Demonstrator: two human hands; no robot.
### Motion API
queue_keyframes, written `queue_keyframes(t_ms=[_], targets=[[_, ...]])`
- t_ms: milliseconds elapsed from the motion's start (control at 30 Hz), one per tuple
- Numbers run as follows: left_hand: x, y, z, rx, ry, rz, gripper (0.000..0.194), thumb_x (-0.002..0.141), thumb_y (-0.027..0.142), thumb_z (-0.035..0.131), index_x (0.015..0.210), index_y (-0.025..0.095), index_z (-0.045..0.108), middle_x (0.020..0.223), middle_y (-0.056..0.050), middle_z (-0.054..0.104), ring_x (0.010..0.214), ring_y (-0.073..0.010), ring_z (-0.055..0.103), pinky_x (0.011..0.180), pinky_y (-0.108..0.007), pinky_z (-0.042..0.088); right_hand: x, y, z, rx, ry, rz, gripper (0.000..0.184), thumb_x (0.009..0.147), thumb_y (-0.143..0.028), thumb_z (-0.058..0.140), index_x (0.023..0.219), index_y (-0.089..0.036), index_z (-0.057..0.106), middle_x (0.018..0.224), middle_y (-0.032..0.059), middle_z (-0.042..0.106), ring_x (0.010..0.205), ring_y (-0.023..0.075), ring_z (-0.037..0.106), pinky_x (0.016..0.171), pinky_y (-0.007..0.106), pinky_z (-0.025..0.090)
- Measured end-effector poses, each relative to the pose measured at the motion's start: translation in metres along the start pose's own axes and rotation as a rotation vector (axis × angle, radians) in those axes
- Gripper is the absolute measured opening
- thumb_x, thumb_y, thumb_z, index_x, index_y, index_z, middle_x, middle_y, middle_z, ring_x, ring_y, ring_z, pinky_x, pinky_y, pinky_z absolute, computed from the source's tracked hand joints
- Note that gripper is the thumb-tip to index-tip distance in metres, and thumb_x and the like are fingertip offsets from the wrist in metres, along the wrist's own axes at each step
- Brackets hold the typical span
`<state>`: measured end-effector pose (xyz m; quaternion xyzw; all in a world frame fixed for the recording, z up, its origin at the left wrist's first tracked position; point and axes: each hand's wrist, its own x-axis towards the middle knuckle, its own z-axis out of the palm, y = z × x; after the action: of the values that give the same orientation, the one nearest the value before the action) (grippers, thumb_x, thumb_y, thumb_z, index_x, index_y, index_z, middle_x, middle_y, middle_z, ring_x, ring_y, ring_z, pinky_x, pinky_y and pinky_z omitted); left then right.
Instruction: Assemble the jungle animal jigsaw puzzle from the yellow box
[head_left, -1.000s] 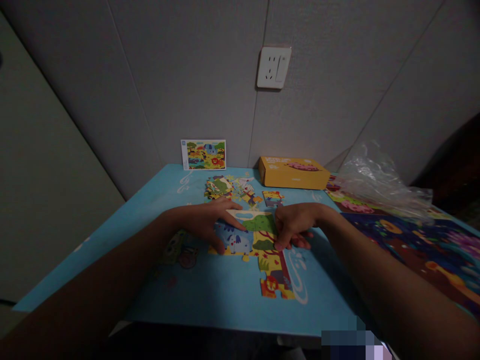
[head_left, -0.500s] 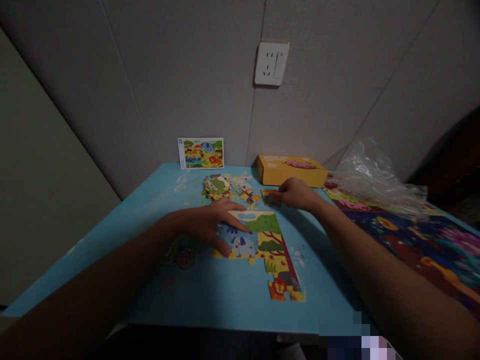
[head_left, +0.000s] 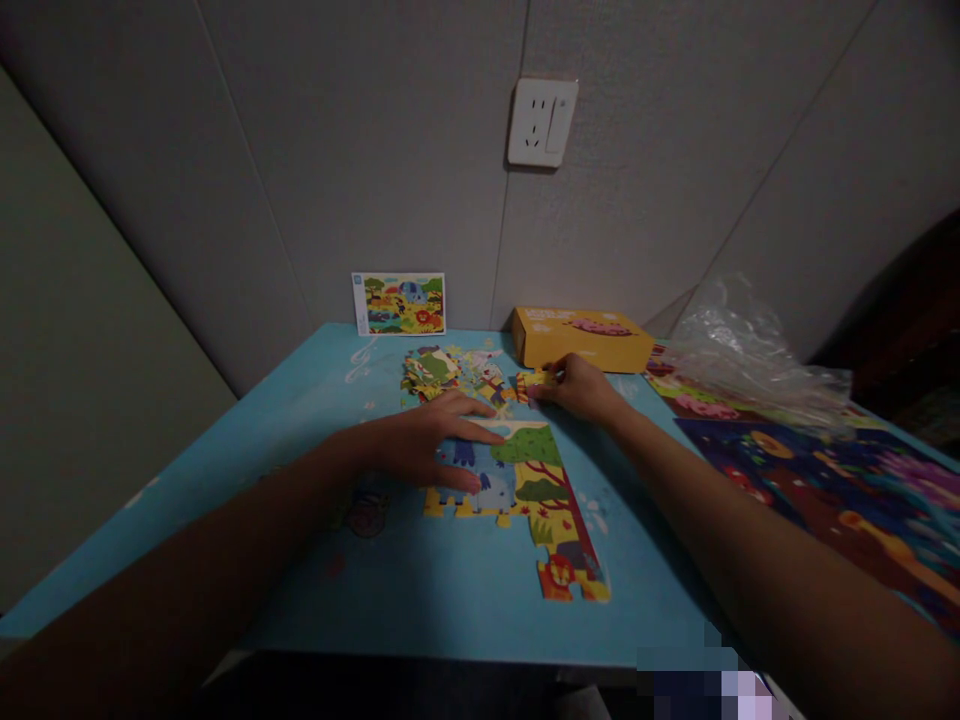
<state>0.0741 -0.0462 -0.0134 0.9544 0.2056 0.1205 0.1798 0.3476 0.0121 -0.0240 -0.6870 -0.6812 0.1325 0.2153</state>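
Note:
A partly joined jigsaw puzzle point(head_left: 541, 488) with trees, a blue elephant and a lion lies flat on the blue table point(head_left: 420, 590). My left hand point(head_left: 427, 440) rests over its upper left part, fingers spread, covering some of the picture. Beyond the joined part, close to the yellow box, my right hand point(head_left: 583, 388) pinches a yellow and orange puzzle piece point(head_left: 534, 385) between thumb and fingers. A heap of loose puzzle pieces point(head_left: 435, 372) sits just past my left hand, and several of them reach toward the held piece.
A picture card point(head_left: 401, 304) leans against the wall at the back. The yellow box point(head_left: 585, 340) stands behind my right hand. Crumpled clear plastic point(head_left: 757, 350) lies at the right, over a dark, colourful picture sheet point(head_left: 825, 490). A white socket point(head_left: 543, 123) is on the wall.
The puzzle piece in my right hand has turned from a dark side to a bright yellow and orange one. My left hand has shifted slightly to the right over the puzzle, fingers still spread.

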Motion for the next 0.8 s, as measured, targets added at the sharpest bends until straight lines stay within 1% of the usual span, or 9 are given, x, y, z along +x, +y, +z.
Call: queue_keyframes(t_ms=[100,167,233,267,333,433,533,667,800], targets=[[0.003,0.001,0.002,-0.013,0.054,-0.026,0.075,0.081,0.044,0.069,0.146,0.025,0.038,0.150,-0.015,0.039,0.137,-0.0332,0.034,0.113,-0.056,0.018,-0.005,-0.011,-0.002,0.361,0.038,0.016,0.041,0.072,-0.043,0.069,0.098,-0.019,0.049,0.082,0.0056,0.066,0.066,0.0162,0.060,0.055,0.026,0.042],[0.007,0.003,0.004,-0.091,0.170,-0.109,0.083,0.080,0.043,0.069,0.150,0.024,0.028,0.150,-0.015,0.039,0.135,-0.0321,0.036,0.110,-0.052,0.027,-0.013,-0.024,-0.004,0.608,0.009,-0.026,0.039,0.074,-0.044,0.067,0.097,-0.020,0.046,0.067,-0.0002,0.061,0.051,0.0119,0.053,0.047,0.023,0.038],[0.010,0.004,0.007,-0.242,0.330,-0.254,0.083,0.083,0.041,0.065,0.151,0.020,0.023,0.138,-0.015,0.052,0.123,-0.0287,0.049,0.099,-0.044,0.041,-0.024,-0.038,-0.003,0.733,-0.046,-0.108,0.040,0.071,-0.046,0.068,0.093,-0.021,0.045,0.055,-0.0055,0.054,0.042,0.0091,0.044,0.043,0.022,0.033],[0.012,0.005,0.008,-0.328,0.398,-0.324,0.079,0.085,0.039,0.061,0.151,0.018,0.024,0.126,-0.014,0.061,0.111,-0.0257,0.057,0.090,-0.039,0.046,-0.030,-0.045,-0.002,0.760,-0.114,-0.153,0.042,0.070,-0.047,0.069,0.092,-0.021,0.045,0.052,-0.0068,0.052,0.041,0.0084,0.041,0.042,0.022,0.033],[0.014,0.005,0.009,-0.473,0.474,-0.405,0.069,0.089,0.036,0.055,0.149,0.013,0.029,0.093,-0.008,0.069,0.082,-0.0184,0.063,0.071,-0.030,0.049,-0.039,-0.055,0.002,0.784,-0.226,-0.191,0.048,0.065,-0.052,0.072,0.090,-0.021,0.045,0.049,-0.0083,0.050,0.039,0.0080,0.040,0.041,0.021,0.031],[0.014,0.002,0.008,-0.565,0.515,-0.408,0.058,0.087,0.031,0.055,0.140,0.009,0.044,0.065,0.000,0.062,0.060,-0.0126,0.055,0.056,-0.023,0.043,-0.042,-0.059,0.006,0.776,-0.227,-0.174,0.050,0.061,-0.053,0.075,0.086,-0.021,0.045,0.051,-0.0073,0.052,0.041,0.0085,0.043,0.042,0.021,0.032],[0.013,-0.003,0.006,-0.570,0.549,-0.408,0.050,0.085,0.026,0.056,0.132,0.010,0.053,0.062,0.001,0.059,0.057,-0.0117,0.052,0.053,-0.022,0.041,-0.033,-0.050,0.004,0.714,-0.102,-0.119,0.044,0.063,-0.049,0.073,0.084,-0.020,0.047,0.052,-0.0050,0.054,0.044,0.0098,0.047,0.044,0.022,0.034],[0.012,-0.006,0.004,-0.538,0.604,-0.438,0.045,0.083,0.023,0.058,0.126,0.012,0.057,0.066,-0.001,0.063,0.061,-0.0130,0.055,0.057,-0.023,0.044,-0.012,-0.026,-0.003,0.666,0.089,-0.025,0.034,0.069,-0.044,0.069,0.083,-0.020,0.050,0.058,-0.0008,0.057,0.048,0.0119,0.051,0.047,0.024,0.037],[0.012,-0.006,0.005,-0.530,0.593,-0.438,0.042,0.083,0.022,0.056,0.124,0.013,0.056,0.067,-0.002,0.065,0.064,-0.0140,0.058,0.058,-0.024,0.044,0.003,-0.002,-0.003,0.479,0.092,0.003,0.032,0.071,-0.045,0.069,0.081,-0.019,0.054,0.070,0.0080,0.065,0.063,0.0196,0.060,0.054,0.029,0.042]])
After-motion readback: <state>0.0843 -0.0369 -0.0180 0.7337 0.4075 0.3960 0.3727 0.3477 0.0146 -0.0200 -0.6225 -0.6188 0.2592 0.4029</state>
